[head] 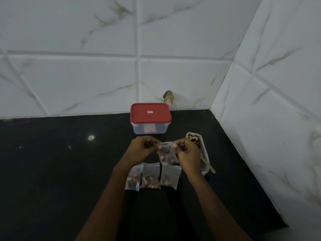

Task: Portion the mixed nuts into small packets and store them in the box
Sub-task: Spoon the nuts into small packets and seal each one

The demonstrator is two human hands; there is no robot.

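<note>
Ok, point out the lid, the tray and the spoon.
lid [150, 113]: head view, middle of its red top.
tray [205, 153]: head view, right rim.
spoon [209, 166]: head view, wooden handle.

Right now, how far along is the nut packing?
Done: three filled clear plastic packets lie on the black counter. In hand: left hand and right hand pinch the top of a fourth nut-filled clear packet. Left: mixed nuts remain in the white tray, and the clear box with red lid is shut, these packets outside it.
</note>
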